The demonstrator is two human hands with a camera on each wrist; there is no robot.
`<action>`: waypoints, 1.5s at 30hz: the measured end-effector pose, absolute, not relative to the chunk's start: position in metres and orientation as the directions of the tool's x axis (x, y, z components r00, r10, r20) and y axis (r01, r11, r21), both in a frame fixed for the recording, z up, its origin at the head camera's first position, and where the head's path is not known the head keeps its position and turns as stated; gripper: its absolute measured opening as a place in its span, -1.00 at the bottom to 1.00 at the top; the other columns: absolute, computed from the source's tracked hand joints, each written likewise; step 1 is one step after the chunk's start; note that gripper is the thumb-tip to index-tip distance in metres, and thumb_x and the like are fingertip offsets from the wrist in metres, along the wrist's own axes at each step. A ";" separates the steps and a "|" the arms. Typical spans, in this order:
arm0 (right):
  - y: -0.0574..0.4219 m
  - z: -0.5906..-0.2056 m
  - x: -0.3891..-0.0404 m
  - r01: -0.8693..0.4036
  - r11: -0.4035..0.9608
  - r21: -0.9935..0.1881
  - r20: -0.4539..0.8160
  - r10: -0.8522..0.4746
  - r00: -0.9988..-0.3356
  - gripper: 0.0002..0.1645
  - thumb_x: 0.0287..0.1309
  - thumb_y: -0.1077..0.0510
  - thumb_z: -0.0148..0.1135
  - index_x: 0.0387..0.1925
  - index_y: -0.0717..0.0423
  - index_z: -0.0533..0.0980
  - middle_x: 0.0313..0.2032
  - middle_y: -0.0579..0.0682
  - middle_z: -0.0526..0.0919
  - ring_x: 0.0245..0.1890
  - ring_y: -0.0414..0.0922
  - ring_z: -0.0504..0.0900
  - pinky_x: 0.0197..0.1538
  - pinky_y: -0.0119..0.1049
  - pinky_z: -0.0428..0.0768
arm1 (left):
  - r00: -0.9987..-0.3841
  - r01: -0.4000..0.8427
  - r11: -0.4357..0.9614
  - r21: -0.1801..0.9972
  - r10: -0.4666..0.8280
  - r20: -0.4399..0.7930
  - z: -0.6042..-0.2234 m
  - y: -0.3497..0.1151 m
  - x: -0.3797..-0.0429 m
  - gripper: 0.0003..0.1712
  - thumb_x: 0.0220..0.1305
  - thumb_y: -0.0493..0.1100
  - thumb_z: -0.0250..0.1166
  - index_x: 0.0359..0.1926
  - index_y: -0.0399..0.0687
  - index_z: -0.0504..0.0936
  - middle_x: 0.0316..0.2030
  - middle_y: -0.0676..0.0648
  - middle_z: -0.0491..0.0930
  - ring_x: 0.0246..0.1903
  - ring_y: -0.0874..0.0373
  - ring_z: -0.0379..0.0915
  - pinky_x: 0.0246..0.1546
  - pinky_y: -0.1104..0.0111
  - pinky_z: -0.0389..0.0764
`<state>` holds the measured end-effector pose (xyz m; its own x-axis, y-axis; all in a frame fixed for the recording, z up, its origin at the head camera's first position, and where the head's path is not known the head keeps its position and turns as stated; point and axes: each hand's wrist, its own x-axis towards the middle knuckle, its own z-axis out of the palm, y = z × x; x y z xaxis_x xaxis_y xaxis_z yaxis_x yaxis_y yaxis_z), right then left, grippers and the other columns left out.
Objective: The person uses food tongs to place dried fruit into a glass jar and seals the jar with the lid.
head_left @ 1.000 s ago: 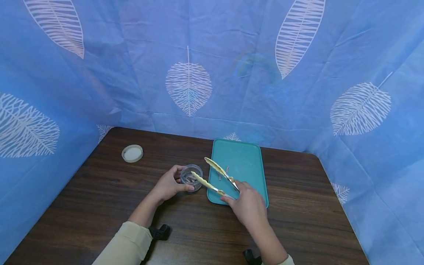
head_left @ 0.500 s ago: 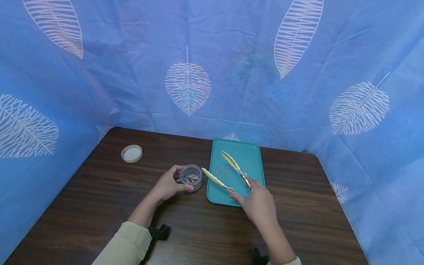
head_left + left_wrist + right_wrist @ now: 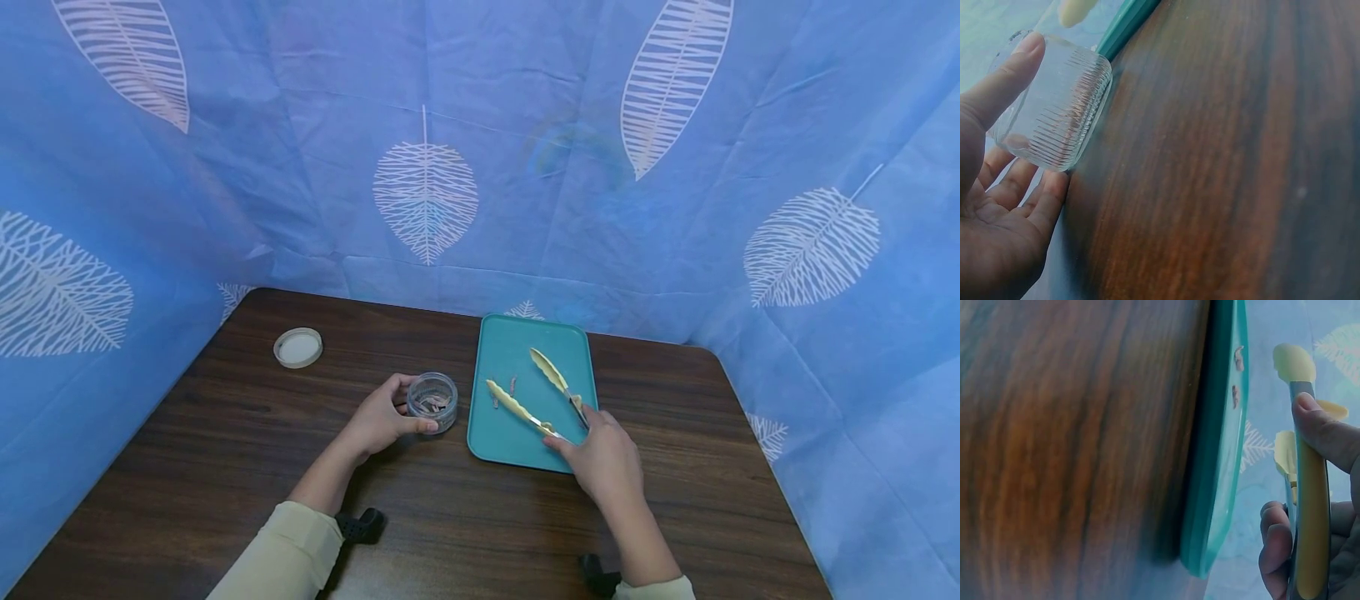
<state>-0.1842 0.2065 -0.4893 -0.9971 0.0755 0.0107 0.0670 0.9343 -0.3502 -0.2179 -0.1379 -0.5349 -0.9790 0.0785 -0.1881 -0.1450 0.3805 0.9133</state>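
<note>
- Head view: clear ribbed jar (image 3: pixel 447 419) is held mouth-up by the L hand (image 3: pixel 381 422), thumb & fingers curled round its L side; pinkish bits (image 3: pixel 435 403) can be seen inside, low down. Jar is placed btwn L hand & teal tray (image 3: pixel 487 446), just beside the tray's L edge.
- Head view, R side: tongs (image 3: pixel 520 409) are gripped by the R hand (image 3: pixel 606 458); cream ends are spread apart over the tray, pointed away from the hand. Two thin pinkish strips (image 3: pixel 513 385) are seen on the tray, near the L tong end, well apart from the R hand's fingers.
- Head view, rest: round lid (image 3: pixel 298 347) is left on the dark wood surface (image 3: pixel 187 450), well apart from L hand, farther back; blue curtain w/ white leaves (image 3: pixel 315 167) is hung behind.
- L wrist view: jar wall is pressed by the thumb on one side, fingers on the other; whether the base is fully down can't be told.
- R wrist view: one tong arm is held under the thumb, the other by curled fingers; tongs are kept clear of the tray, w/ both strips seen lying on it.
</note>
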 end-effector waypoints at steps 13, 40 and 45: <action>0.212 -0.498 -0.187 0.091 0.946 -0.312 -0.047 0.081 -0.996 0.02 0.24 -0.29 0.56 0.45 0.33 0.50 0.22 0.42 0.69 0.12 0.34 0.73 0.05 0.25 0.72 | -0.978 -0.148 0.382 0.912 0.080 -0.192 -0.533 -0.138 -0.218 0.00 0.15 -0.02 0.72 0.54 -0.03 0.43 0.36 -0.20 0.59 0.40 -0.23 0.54 0.40 -0.11 0.61; 0.211 -0.502 -0.185 0.094 0.950 -0.298 -0.011 0.095 -0.995 -0.29 0.33 -0.17 0.53 0.29 0.21 0.67 0.07 0.34 0.80 -0.33 0.06 0.74 -0.42 -0.11 0.58 | -0.978 -0.131 0.377 0.917 0.100 -0.181 -0.533 -0.139 -0.216 -0.02 0.16 -0.03 0.71 0.51 -0.07 0.44 0.36 -0.23 0.59 0.39 -0.23 0.56 0.39 -0.11 0.62; 0.212 -0.502 -0.185 0.082 0.952 -0.296 0.003 0.086 -0.996 -0.30 0.31 -0.17 0.54 0.28 0.20 0.69 0.05 0.35 0.81 -0.36 0.08 0.75 -0.47 -0.13 0.55 | -0.979 -0.124 0.369 0.921 0.107 -0.175 -0.534 -0.139 -0.216 -0.05 0.17 -0.05 0.71 0.50 -0.10 0.44 0.35 -0.25 0.60 0.38 -0.23 0.57 0.36 -0.09 0.64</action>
